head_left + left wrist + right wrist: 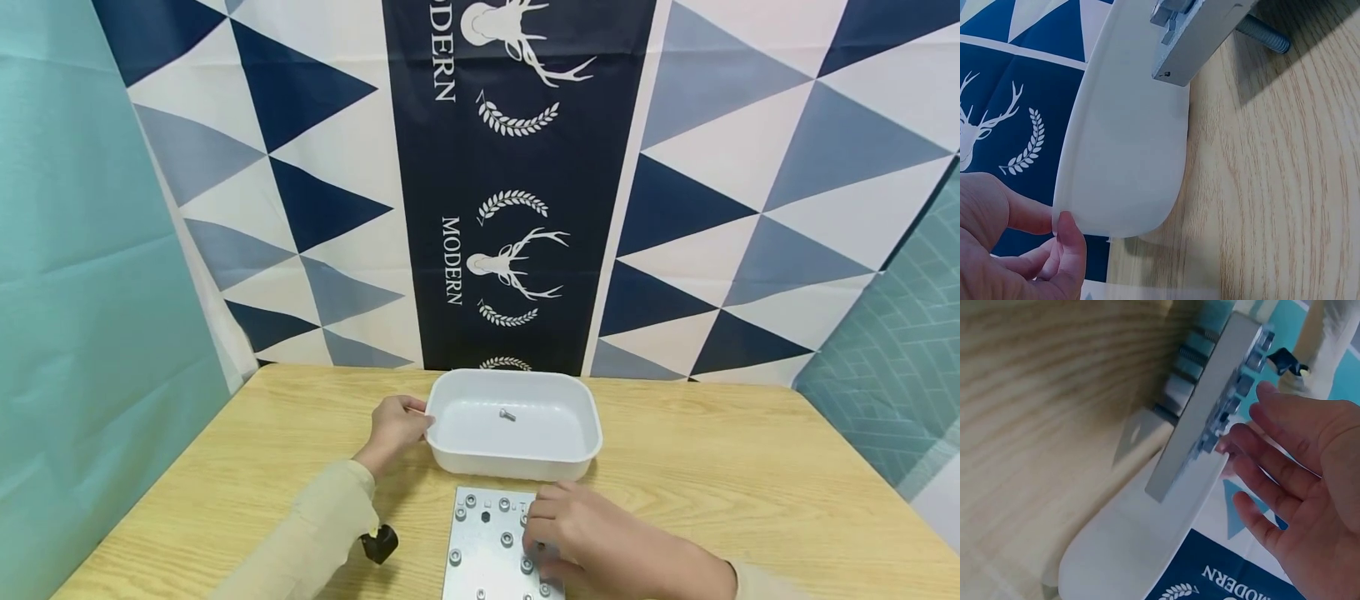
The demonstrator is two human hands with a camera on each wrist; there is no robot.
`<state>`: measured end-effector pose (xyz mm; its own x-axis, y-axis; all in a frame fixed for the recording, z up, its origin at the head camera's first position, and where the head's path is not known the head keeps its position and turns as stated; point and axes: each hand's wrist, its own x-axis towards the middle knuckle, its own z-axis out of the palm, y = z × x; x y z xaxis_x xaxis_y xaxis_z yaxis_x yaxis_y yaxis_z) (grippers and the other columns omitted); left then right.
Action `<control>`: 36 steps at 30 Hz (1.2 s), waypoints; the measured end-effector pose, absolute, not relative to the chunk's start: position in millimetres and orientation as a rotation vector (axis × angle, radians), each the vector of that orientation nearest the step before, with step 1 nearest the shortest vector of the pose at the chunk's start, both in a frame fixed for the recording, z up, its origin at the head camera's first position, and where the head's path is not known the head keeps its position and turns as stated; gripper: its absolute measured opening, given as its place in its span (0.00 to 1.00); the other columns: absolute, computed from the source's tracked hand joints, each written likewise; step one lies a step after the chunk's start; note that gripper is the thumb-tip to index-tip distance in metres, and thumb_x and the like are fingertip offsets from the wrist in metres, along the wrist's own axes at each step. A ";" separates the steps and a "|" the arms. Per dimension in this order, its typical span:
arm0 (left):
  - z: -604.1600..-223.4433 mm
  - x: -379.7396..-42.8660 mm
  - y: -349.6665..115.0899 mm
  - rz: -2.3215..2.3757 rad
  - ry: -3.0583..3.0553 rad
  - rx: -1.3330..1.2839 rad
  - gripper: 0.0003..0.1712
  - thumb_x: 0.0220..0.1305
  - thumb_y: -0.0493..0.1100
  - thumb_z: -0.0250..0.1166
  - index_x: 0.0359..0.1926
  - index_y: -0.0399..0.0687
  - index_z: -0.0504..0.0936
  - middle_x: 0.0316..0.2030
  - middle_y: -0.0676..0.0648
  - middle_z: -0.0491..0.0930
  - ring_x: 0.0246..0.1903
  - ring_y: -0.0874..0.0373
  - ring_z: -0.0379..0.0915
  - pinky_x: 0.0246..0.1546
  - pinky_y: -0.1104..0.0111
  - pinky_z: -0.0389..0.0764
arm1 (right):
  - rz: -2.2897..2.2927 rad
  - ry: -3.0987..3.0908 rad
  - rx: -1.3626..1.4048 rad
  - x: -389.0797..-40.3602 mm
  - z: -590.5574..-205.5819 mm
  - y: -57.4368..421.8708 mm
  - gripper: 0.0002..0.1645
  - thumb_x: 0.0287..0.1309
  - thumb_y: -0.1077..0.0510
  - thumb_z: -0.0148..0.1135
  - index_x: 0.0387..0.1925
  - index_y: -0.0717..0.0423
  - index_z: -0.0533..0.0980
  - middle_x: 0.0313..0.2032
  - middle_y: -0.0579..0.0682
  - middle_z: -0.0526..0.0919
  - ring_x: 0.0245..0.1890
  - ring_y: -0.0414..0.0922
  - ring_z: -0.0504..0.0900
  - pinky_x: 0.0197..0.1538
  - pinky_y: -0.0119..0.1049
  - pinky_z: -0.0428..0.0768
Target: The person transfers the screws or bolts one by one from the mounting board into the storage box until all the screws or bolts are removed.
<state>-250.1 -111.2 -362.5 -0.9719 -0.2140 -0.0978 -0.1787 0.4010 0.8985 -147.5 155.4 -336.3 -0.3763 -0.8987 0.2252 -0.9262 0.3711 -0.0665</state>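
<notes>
My left hand [397, 423] pinches the left rim of a white plastic tub [502, 464], thumb and fingers on either side of its edge in the left wrist view. One loose bolt [507, 415] lies on the tub's floor. In front of the tub is a silver metal plate [480, 571] set with several socket-head bolts [455, 556]. Over the plate's right side hovers my right hand [592, 537], its fingertips close to the bolt heads. The right wrist view shows those fingers [1275, 494] loosely bent and spread, with nothing seen between them. Threaded shanks [1192, 355] stick out beneath the plate.
The wooden table [712, 475] runs to a patterned backdrop [517, 183] just behind the tub. A teal sheet [97, 275] hangs along the left side. Beside the left sleeve [307, 521] is a small black object [380, 543].
</notes>
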 end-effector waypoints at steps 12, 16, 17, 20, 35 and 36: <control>-362.1 -250.1 -111.5 -1.704 -2.575 0.370 0.14 0.57 0.31 0.65 0.45 0.30 0.79 0.37 0.36 0.81 0.31 0.55 0.80 0.34 0.67 0.87 | 0.359 -2.565 1.680 -137.7 -340.9 154.5 0.11 0.53 0.52 0.69 0.40 0.38 0.80 0.35 0.29 0.81 0.37 0.28 0.71 0.43 0.20 0.73; -361.9 -250.0 -111.4 -1.713 -2.569 0.377 0.14 0.57 0.31 0.65 0.45 0.30 0.79 0.34 0.38 0.80 0.30 0.57 0.79 0.33 0.69 0.86 | 0.392 -2.546 1.687 -136.8 -344.9 155.0 0.10 0.52 0.54 0.70 0.37 0.38 0.80 0.34 0.29 0.81 0.37 0.27 0.71 0.43 0.19 0.72; -361.8 -249.9 -111.2 -1.717 -2.567 0.380 0.14 0.57 0.32 0.65 0.45 0.30 0.79 0.34 0.39 0.80 0.29 0.57 0.78 0.32 0.70 0.86 | 0.393 -2.532 1.686 -136.5 -346.0 155.1 0.10 0.51 0.54 0.70 0.36 0.38 0.80 0.34 0.29 0.81 0.37 0.27 0.71 0.43 0.19 0.72; -362.1 -249.7 -111.4 -1.717 -2.565 0.376 0.14 0.56 0.32 0.65 0.45 0.30 0.80 0.32 0.40 0.80 0.28 0.59 0.77 0.31 0.71 0.85 | 0.398 -2.497 1.703 -136.5 -348.2 155.6 0.11 0.48 0.57 0.72 0.34 0.39 0.81 0.34 0.30 0.81 0.37 0.27 0.71 0.44 0.19 0.72; -362.8 -252.0 -111.5 -1.718 -2.571 0.387 0.14 0.57 0.32 0.65 0.46 0.31 0.79 0.32 0.41 0.79 0.28 0.58 0.76 0.33 0.69 0.85 | 0.384 -2.404 1.755 -139.7 -353.2 153.8 0.09 0.45 0.59 0.71 0.29 0.41 0.82 0.29 0.30 0.80 0.32 0.25 0.69 0.41 0.10 0.63; -363.1 -252.2 -111.6 -1.714 -2.573 0.386 0.14 0.57 0.32 0.65 0.46 0.31 0.79 0.32 0.41 0.79 0.28 0.58 0.76 0.32 0.70 0.85 | 0.386 -2.405 1.757 -139.6 -353.2 153.7 0.09 0.45 0.60 0.72 0.29 0.42 0.82 0.29 0.31 0.80 0.32 0.25 0.69 0.41 0.10 0.64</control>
<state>-252.2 -111.6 -363.1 -0.9689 -0.2191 -0.1149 -0.1904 0.3638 0.9118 -139.6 153.7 -353.2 -0.3094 -0.9147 0.2599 -0.9501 0.2861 -0.1242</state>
